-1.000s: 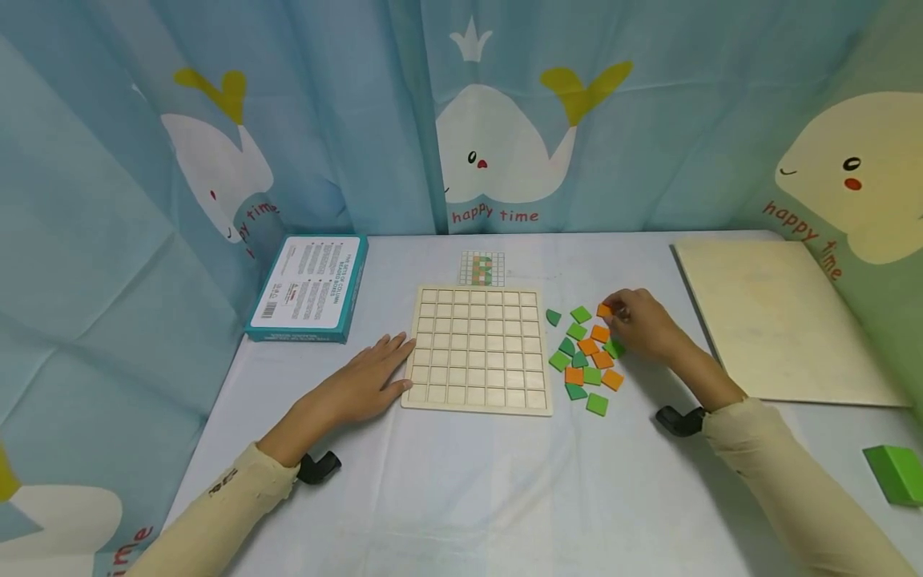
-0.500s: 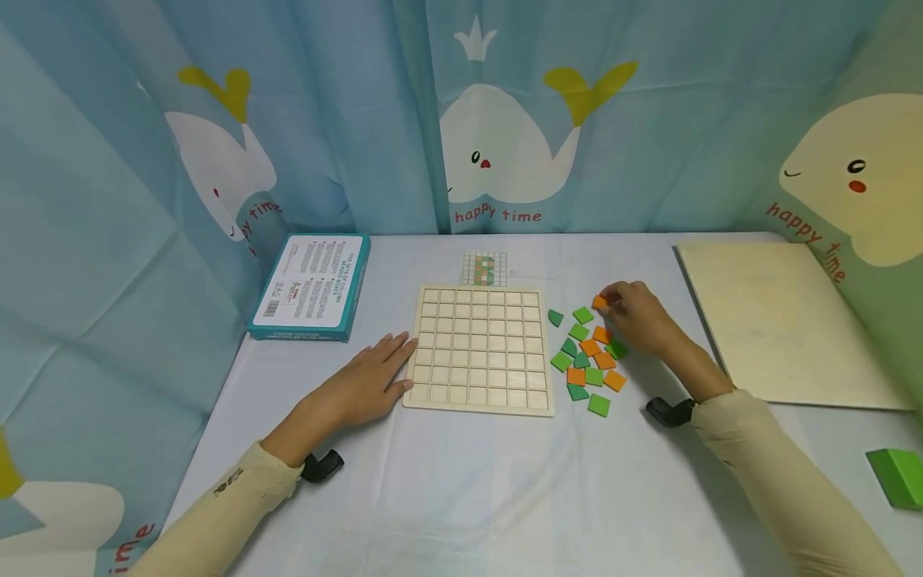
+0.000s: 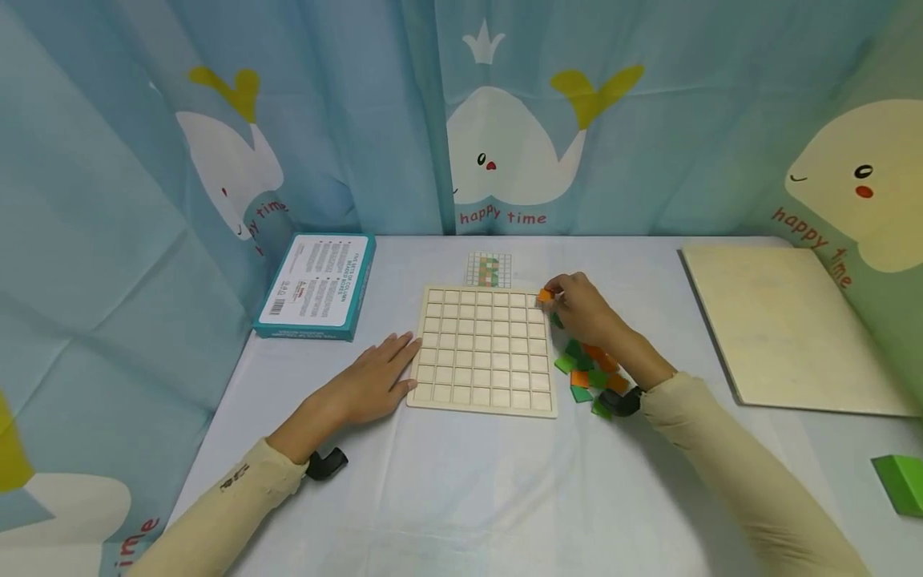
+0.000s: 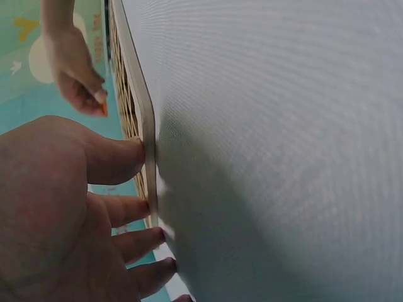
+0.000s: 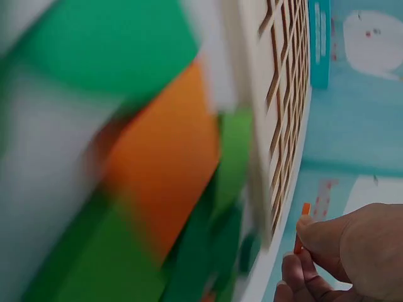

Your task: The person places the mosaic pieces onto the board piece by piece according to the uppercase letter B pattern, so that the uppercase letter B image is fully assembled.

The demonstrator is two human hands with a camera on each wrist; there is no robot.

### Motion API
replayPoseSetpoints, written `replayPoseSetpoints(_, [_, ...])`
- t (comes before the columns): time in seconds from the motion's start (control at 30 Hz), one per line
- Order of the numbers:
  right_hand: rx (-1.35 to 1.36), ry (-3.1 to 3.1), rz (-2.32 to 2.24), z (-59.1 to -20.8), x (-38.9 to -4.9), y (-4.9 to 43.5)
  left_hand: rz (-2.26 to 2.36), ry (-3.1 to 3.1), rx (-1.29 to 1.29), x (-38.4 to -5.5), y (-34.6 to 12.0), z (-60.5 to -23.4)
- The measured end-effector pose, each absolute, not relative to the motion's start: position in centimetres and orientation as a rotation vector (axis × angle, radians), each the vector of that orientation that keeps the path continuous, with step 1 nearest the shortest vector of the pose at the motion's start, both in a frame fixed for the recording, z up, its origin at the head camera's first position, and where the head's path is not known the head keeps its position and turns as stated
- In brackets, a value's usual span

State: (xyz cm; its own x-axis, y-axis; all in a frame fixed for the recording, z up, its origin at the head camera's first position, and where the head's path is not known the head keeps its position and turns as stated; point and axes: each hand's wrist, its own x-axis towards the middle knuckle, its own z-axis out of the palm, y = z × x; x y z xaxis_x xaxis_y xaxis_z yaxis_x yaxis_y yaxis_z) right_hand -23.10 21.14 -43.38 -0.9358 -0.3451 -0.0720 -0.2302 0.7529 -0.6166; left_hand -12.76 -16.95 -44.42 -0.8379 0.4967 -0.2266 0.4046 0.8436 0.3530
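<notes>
In the head view a pale wooden grid board (image 3: 488, 351) lies mid-table, its square cells bare. My left hand (image 3: 375, 381) rests flat at its left side, fingers straight; in the left wrist view thumb and fingertips touch the board's edge (image 4: 146, 119). An orange square tile (image 3: 546, 296) is pinched between thumb and fingers of my right hand (image 3: 586, 308), over the board's upper right corner. The same tile (image 5: 305, 209) shows edge-on in the right wrist view. Green and orange tiles (image 3: 580, 379) lie right of the board, partly hidden under the right forearm.
Just behind the board lies a small pattern card (image 3: 489, 270) with a coloured grid. A teal box (image 3: 314, 286) stands at the back left. To the right are a large pale panel (image 3: 793, 324) and a green block (image 3: 897, 483). A whale-print curtain surrounds the table.
My right hand has lifted the orange tile from the back of the pile and carried it left to the board's upper right corner. The left hand stays in place.
</notes>
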Motion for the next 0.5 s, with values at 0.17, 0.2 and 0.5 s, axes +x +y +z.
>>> replayPoseSetpoints(0.17, [-0.56,2.752,-0.919,-43.5,-23.2,17.9,0.417,2.712,0.68,-12.7,-16.8,-44.4])
replayPoseSetpoints(0.2, [-0.575,2.748,-0.92,-43.5,-23.2,17.3,0.414,2.714,0.681,-12.7,-16.8,-44.4])
replayPoseSetpoints(0.5, [-0.697,2.746,-0.882,-43.7,-23.0,13.6,0.392,2.71,0.678,-12.8,-16.8,-44.5])
